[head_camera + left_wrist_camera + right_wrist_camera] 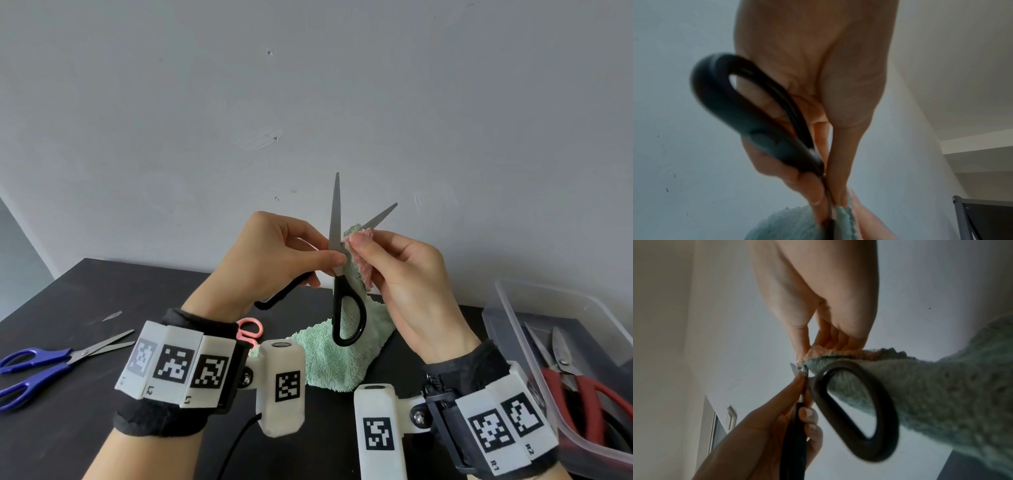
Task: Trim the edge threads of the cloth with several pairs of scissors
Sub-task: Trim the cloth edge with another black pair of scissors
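The dark bench (pixel 85 428) lies under both hands, in front of a pale wall. At its right edge stands a clear plastic box (pixel 513 308), and inside it lie red-handled scissors (pixel 589 387) with short metal blades. The green cloth (pixel 332 363) rests with its lower part on the bench between the two wrists, and its upper part is lifted up into the air; a pink side shows at the top edge. On the left of the bench lie the blue scissors (pixel 41 363), with their blades a little apart. The black scissors (pixel 342 274) are held above the bench with the blades spread wide and pointing upward, and the cloth edge sits between the blades. The left hand (pixel 274 253) has its fingers curled round one black handle, and its thumb tip presses at the pivot; the other handle loop hangs free in front of the cloth. The right hand (pixel 407 274) pinches the top edge of the cloth between thumb and fingers, just beside the blades. Pink scissors (pixel 250 328) are partly hidden behind the left wrist.
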The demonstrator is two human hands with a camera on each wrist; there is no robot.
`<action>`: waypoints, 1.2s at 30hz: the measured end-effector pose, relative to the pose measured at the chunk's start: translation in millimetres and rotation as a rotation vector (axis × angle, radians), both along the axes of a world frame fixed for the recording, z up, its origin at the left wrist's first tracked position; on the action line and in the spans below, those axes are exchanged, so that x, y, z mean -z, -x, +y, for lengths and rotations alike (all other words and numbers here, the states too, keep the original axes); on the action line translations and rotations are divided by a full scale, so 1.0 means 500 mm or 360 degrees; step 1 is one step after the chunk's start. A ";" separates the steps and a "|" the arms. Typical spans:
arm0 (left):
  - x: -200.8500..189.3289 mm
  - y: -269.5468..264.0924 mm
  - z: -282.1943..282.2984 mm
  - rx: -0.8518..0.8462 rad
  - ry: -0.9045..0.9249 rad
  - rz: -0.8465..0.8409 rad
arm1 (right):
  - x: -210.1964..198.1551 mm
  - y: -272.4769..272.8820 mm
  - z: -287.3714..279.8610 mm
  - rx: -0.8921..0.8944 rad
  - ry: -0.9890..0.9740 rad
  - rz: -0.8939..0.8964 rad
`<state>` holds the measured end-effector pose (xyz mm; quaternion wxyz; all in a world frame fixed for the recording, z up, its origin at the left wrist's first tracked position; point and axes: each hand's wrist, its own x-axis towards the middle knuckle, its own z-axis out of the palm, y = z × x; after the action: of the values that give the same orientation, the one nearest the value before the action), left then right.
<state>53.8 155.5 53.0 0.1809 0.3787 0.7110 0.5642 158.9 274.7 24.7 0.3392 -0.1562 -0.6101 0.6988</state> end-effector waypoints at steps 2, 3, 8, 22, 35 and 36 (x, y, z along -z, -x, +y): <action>0.000 0.001 0.000 -0.0033 -0.0026 -0.0005 | 0.001 0.002 -0.006 -0.0068 -0.0028 -0.0035; 0.001 0.003 0.000 -0.0048 -0.0034 -0.0012 | 0.002 0.002 -0.008 -0.0096 -0.0029 -0.0057; 0.000 0.004 -0.001 -0.0007 0.0044 0.0021 | 0.005 0.002 -0.004 -0.0046 0.0062 -0.0094; 0.002 0.007 -0.004 0.0093 0.0153 0.0054 | -0.005 -0.012 0.028 0.0048 0.0202 -0.0006; 0.006 0.035 -0.016 0.0190 -0.0246 -0.0422 | -0.005 -0.017 0.048 0.0172 0.0424 0.0156; 0.006 0.039 -0.016 0.0185 -0.0305 -0.0511 | -0.004 -0.016 0.047 0.0163 0.0445 0.0171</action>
<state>34.5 147.4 49.9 0.2875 0.3397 0.5930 0.6710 166.7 298.0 26.8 0.3816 -0.1952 -0.4790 0.7661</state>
